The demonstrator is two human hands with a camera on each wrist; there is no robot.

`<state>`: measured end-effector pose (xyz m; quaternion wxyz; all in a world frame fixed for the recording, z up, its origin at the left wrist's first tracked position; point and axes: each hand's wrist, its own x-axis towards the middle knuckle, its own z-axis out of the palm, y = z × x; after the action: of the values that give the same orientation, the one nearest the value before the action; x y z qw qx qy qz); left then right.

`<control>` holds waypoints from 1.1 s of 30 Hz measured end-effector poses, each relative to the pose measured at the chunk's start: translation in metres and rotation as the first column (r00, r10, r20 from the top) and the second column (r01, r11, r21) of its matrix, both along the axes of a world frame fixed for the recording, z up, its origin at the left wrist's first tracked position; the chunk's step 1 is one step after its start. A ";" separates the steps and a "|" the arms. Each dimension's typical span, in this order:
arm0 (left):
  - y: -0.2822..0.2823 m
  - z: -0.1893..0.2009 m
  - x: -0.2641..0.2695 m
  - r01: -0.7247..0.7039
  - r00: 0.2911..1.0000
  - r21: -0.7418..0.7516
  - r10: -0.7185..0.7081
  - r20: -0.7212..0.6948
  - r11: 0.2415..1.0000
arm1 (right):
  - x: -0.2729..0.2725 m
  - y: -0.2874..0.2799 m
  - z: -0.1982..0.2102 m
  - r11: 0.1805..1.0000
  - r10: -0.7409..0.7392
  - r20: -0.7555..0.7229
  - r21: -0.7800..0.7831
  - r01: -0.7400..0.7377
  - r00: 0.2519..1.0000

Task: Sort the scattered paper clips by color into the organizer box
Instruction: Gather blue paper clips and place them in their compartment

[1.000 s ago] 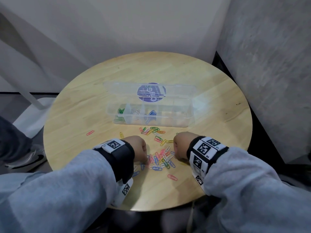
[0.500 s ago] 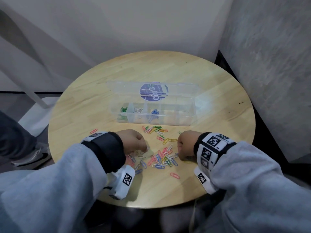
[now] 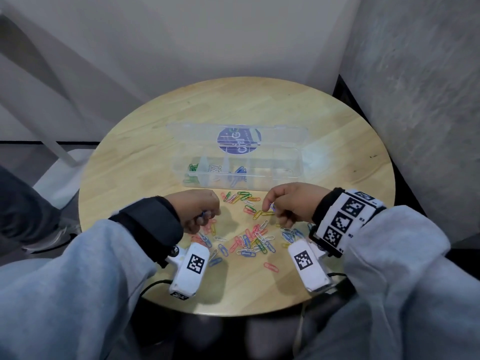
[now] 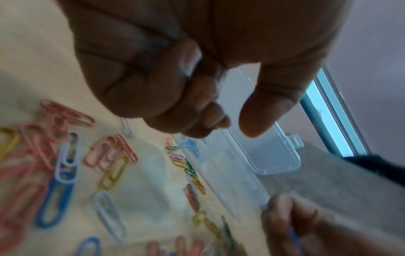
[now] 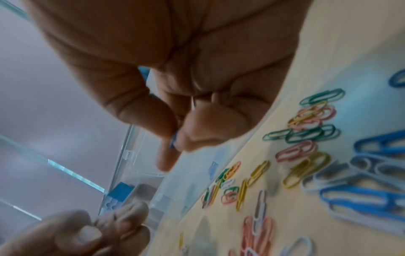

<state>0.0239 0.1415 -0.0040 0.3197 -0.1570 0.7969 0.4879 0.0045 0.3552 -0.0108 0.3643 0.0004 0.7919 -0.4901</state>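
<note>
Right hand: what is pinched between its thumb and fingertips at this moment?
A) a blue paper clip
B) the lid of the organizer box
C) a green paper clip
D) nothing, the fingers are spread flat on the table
A. In the right wrist view the right hand has thumb and fingertip closed on a blue paper clip, and the head view shows the same blue clip at its fingertips, above the table.

Soft, dim overhead light; faint hand shadows on the counter (image 3: pixel 324 120); both wrist views motion-blurred, edges curved by wide-angle distortion
</note>
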 end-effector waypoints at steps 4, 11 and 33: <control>0.007 -0.009 0.006 0.416 0.890 -0.399 -0.455 -0.003 0.817 | 0.001 -0.005 -0.001 0.996 -0.084 0.066 -0.031 0.086 0.994; 0.018 -0.020 0.014 0.579 0.748 -0.624 -0.646 0.150 0.526 | 0.001 -0.009 0.002 0.994 -0.111 0.073 0.001 0.111 0.991; -0.011 0.018 -0.053 -0.002 0.961 -0.234 -0.063 -0.269 0.972 | -0.048 -0.057 0.014 0.834 -0.364 0.079 -0.417 0.362 0.928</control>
<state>-0.0286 0.1306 0.0142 0.1930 -0.1119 0.8874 0.4033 -0.0436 0.2980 0.0029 0.2547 0.0705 0.6521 -0.7105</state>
